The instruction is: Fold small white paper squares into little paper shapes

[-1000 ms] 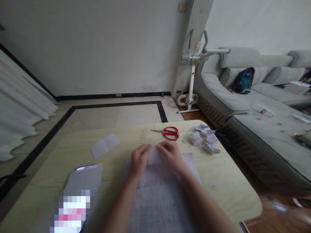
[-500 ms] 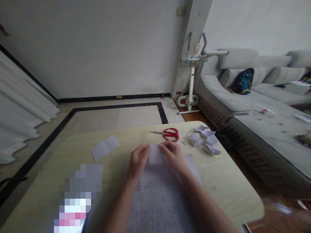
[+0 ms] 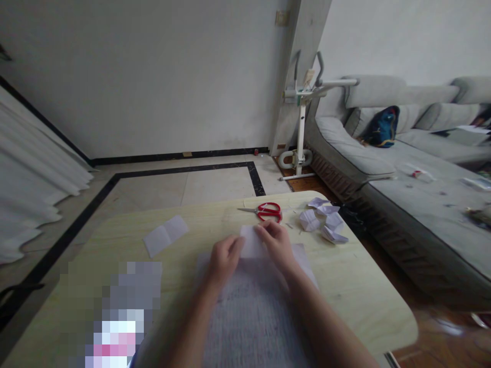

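Observation:
A small piece of white paper (image 3: 250, 245) is between my hands, above the top part of a large written sheet (image 3: 253, 317). My left hand (image 3: 226, 255) is closed at its left edge, thumb and fingers pinching. My right hand (image 3: 276, 244) pinches the paper near its upper right corner; the fingers cover that corner. Just beyond my right hand lie red-handled scissors (image 3: 268, 211), blades pointing left. Several folded white paper pieces (image 3: 310, 220) sit to the right. On the left rests a creased white paper sheet (image 3: 165, 235).
The pale wooden table (image 3: 364, 291) has rounded corners. A blurred-out patch (image 3: 118, 317) covers its lower left. Past the right edge stands a grey sofa (image 3: 418, 204) with a blue bag (image 3: 385, 128), and a white exercise machine (image 3: 302, 122) is by the wall.
My left hand has moved slightly right and down along the small paper's left edge. The paper has shifted a little to the right. My right hand keeps its pinch.

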Demonstrator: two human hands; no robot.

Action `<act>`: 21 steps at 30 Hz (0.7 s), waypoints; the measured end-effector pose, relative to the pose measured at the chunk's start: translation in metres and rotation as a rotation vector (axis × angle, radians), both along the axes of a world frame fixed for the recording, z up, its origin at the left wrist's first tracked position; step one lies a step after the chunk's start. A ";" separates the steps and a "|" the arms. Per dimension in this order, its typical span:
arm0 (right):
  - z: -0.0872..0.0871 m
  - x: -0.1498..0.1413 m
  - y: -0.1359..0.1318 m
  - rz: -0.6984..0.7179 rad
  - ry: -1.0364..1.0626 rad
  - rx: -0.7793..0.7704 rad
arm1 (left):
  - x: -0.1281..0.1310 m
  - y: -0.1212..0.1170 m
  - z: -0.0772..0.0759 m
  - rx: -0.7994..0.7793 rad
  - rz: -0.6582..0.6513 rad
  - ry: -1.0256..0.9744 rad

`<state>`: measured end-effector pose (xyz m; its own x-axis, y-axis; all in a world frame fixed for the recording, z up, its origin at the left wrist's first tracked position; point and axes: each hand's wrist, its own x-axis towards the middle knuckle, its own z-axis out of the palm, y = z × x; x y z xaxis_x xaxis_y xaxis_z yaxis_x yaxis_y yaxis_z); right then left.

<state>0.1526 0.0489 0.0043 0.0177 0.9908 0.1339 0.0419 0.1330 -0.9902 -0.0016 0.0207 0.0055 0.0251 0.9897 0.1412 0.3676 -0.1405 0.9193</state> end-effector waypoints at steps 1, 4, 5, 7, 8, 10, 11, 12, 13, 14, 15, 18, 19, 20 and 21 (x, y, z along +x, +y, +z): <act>0.000 0.001 0.000 -0.004 0.010 -0.005 | 0.000 0.000 -0.001 -0.002 -0.011 0.025; -0.002 0.001 0.001 0.000 0.026 -0.014 | -0.001 0.000 -0.002 -0.013 -0.021 0.111; -0.003 0.001 0.001 0.006 0.025 -0.014 | -0.001 0.000 -0.003 -0.015 -0.019 0.141; -0.003 0.001 0.002 0.017 0.018 -0.014 | -0.002 0.000 -0.004 -0.014 -0.012 0.193; -0.003 0.001 0.002 0.020 0.012 -0.014 | -0.002 0.000 -0.004 -0.014 -0.010 0.211; -0.002 0.001 0.002 0.019 0.004 -0.017 | -0.003 0.000 -0.005 -0.026 -0.013 0.222; -0.002 0.001 0.001 0.018 0.002 -0.022 | -0.003 0.000 -0.005 -0.040 -0.017 0.210; -0.002 0.001 0.001 0.016 0.000 -0.028 | -0.003 0.000 -0.005 -0.060 -0.024 0.185; -0.002 0.001 0.001 0.014 -0.002 -0.034 | -0.003 0.000 -0.006 -0.085 -0.030 0.151; -0.002 0.001 0.001 0.008 -0.005 -0.041 | -0.003 0.000 -0.006 -0.112 -0.038 0.111; -0.002 0.001 0.002 -0.001 -0.007 -0.047 | -0.003 -0.001 -0.006 -0.136 -0.049 0.075; -0.004 0.002 0.003 -0.039 -0.009 -0.058 | -0.003 -0.002 -0.006 -0.159 -0.103 0.037; -0.004 0.003 0.004 -0.048 -0.012 -0.057 | -0.003 -0.002 -0.006 -0.151 -0.118 0.044; -0.004 0.004 0.005 -0.053 -0.017 -0.056 | -0.003 -0.002 -0.006 -0.143 -0.127 0.056; -0.004 0.004 0.005 -0.053 -0.024 -0.054 | -0.003 -0.002 -0.006 -0.137 -0.131 0.068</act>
<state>0.1567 0.0540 -0.0002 0.0676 0.9944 0.0816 0.0714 0.0767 -0.9945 -0.0043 0.0184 0.0000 0.1595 0.9872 -0.0012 0.4162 -0.0661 0.9069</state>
